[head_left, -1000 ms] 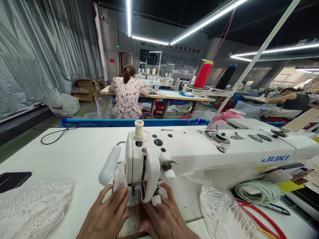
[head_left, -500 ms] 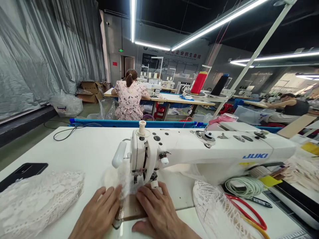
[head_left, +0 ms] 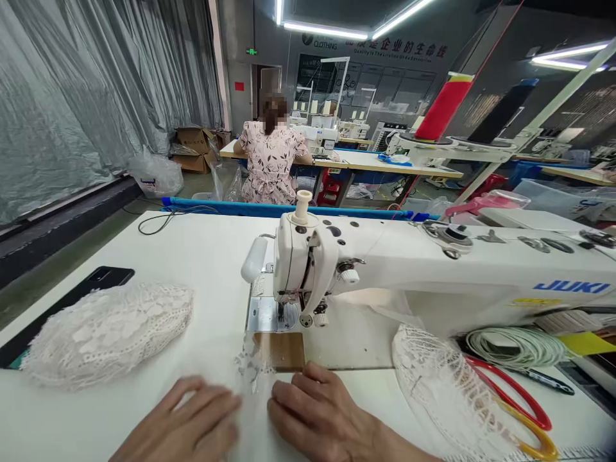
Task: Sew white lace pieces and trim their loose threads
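Note:
A thin white lace piece [head_left: 250, 367], partly blurred, lies between my hands in front of the sewing machine [head_left: 298, 256]. My right hand [head_left: 322, 410] is closed at the lace's right side, its fingers curled under. To the left of the lace, my left hand [head_left: 185, 420] is blurred at the fingertips; its fingers stretch rightward with a gap between them, and I see nothing held in it. Above the metal needle plate [head_left: 262, 314], the presser foot [head_left: 281, 312] shows with no fabric under it that I can make out. A brown panel [head_left: 289, 350] sits just beyond my right hand.
Folded white lace [head_left: 115, 330] and a black phone [head_left: 103, 277] lie at left. At right are another lace piece [head_left: 433, 385], red scissor-like handles [head_left: 517, 391], a pale green cord coil [head_left: 520, 346] and a pen [head_left: 548, 380]. A person [head_left: 272, 154] sits at a table ahead.
Both hands have drawn back from the needle area toward me, and the lace has come with them. The needle plate is now uncovered. The camera view has shifted left and down.

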Motion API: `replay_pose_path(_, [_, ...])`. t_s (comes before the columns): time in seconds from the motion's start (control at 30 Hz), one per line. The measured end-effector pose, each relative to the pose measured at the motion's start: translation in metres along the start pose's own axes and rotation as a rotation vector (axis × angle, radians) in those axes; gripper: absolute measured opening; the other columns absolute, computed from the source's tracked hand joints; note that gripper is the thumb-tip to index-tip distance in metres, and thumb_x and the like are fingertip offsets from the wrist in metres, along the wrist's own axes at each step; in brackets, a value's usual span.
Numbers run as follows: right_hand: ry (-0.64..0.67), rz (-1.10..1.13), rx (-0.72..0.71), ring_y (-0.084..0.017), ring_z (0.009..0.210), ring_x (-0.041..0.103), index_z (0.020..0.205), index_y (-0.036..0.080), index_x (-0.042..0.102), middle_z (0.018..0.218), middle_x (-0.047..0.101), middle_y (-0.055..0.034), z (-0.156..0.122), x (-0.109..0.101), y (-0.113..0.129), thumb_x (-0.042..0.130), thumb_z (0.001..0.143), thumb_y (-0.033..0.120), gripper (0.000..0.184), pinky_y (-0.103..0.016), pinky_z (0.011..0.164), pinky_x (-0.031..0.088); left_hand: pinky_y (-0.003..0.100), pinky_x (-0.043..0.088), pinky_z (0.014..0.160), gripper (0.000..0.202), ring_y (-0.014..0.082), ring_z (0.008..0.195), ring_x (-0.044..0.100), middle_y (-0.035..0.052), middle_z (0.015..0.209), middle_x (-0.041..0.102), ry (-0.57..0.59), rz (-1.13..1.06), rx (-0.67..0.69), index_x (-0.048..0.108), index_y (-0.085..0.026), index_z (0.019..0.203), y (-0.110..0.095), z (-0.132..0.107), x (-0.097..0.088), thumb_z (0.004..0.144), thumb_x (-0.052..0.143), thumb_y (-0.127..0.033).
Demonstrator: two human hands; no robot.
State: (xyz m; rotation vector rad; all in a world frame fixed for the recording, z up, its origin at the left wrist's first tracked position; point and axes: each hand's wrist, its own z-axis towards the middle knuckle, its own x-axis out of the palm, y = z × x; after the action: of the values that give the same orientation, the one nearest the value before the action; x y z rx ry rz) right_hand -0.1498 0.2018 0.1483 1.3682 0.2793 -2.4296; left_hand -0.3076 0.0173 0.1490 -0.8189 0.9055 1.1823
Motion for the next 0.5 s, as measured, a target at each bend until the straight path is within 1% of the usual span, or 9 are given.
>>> replay_pose_path(0.03, [-0.023,0.002,-0.006,-0.013,0.056,0.044,0.089,0.009,0.061,0.078,0.061,-0.0064,-0.001,0.0,0.0,0.036,0.091,0.008,0.025,-0.029,0.056,0.032,0.025,0.036,0.088,0.034,0.0137,0.098,0.058,-0.0018,0.109,0.067,0.089,-0.085,-0.011,0.058,-0.024,0.106,0.003,0.018,-0.004,0.082,0.043,-0.007])
replay_pose_path(0.07, [-0.044,0.002,-0.01,-0.012,0.057,0.045,0.089,0.009,0.062,0.081,0.062,-0.0067,-0.001,0.0,-0.001,0.037,0.09,0.007,0.024,-0.029,0.058,0.033,0.026,0.036,0.088,0.048,0.0151,0.106,0.054,0.0,0.116,0.063,0.129,-0.174,-0.083,0.05,-0.024,0.12,0.005,0.036,-0.007,0.079,0.04,-0.002])
replay_pose_path(0.1, [-0.064,0.002,-0.013,-0.012,0.057,0.046,0.089,0.009,0.062,0.084,0.064,-0.0065,-0.002,0.0,-0.001,0.039,0.089,0.006,0.023,-0.03,0.06,0.035,0.03,0.035,0.093,0.055,0.0171,0.111,0.051,0.0004,0.115,0.063,0.175,-0.262,-0.102,0.043,-0.025,0.128,0.009,0.052,-0.009,0.078,0.038,-0.001])
replay_pose_path(0.13, [-0.079,0.001,-0.011,-0.012,0.057,0.046,0.088,0.01,0.062,0.086,0.065,-0.0062,-0.002,-0.001,-0.001,0.041,0.088,0.006,0.021,-0.03,0.061,0.036,0.033,0.033,0.096,0.059,0.0172,0.11,0.051,-0.0003,0.112,0.064,0.26,-0.331,-0.108,0.039,-0.028,0.132,0.013,0.064,-0.009,0.081,0.037,0.0])
replay_pose_path(0.2, [-0.092,-0.001,-0.005,-0.011,0.057,0.047,0.086,0.01,0.062,0.087,0.066,-0.0056,-0.003,-0.001,-0.002,0.044,0.087,0.006,0.019,-0.029,0.062,0.037,0.035,0.036,0.092,0.053,0.0185,0.101,0.055,-0.0002,0.103,0.065,0.329,-0.414,-0.157,0.04,-0.03,0.131,0.022,0.076,-0.007,0.085,0.04,-0.005])
replay_pose_path(0.23, [-0.088,-0.001,-0.003,-0.01,0.057,0.047,0.086,0.01,0.062,0.087,0.066,-0.0055,-0.003,-0.001,-0.003,0.044,0.087,0.006,0.019,-0.029,0.061,0.037,0.034,0.038,0.088,0.048,0.0184,0.094,0.056,-0.0003,0.098,0.065,0.344,-0.426,-0.197,0.044,-0.03,0.129,0.027,0.076,-0.005,0.086,0.043,-0.008])
replay_pose_path(0.33, [-0.037,0.011,0.013,-0.011,0.058,0.049,0.086,0.009,0.062,0.081,0.065,-0.0057,-0.002,0.0,-0.006,0.038,0.09,0.006,0.024,-0.029,0.058,0.037,0.034,0.039,0.083,0.033,0.0183,0.082,0.054,-0.0012,0.084,0.062,0.294,-0.403,-0.354,0.053,-0.029,0.119,0.042,0.061,0.002,0.088,0.048,-0.018])
replay_pose_path(0.43, [0.0,0.034,0.045,-0.013,0.062,0.051,0.088,0.009,0.062,0.08,0.065,-0.0062,-0.001,0.003,-0.01,0.033,0.092,0.007,0.029,-0.03,0.059,0.037,0.035,0.04,0.08,0.026,0.0205,0.083,0.054,-0.001,0.08,0.063,0.265,-0.415,-0.55,0.058,-0.029,0.113,0.051,0.047,0.011,0.09,0.047,-0.028])
replay_pose_path(0.5, [0.012,0.043,0.071,-0.014,0.064,0.052,0.087,0.009,0.061,0.081,0.065,-0.0065,-0.001,0.004,-0.012,0.032,0.094,0.008,0.03,-0.03,0.059,0.037,0.033,0.042,0.076,0.025,0.0221,0.085,0.055,-0.0006,0.081,0.064,0.295,-0.441,-0.646,0.06,-0.029,0.11,0.052,0.045,0.017,0.089,0.048,-0.033])
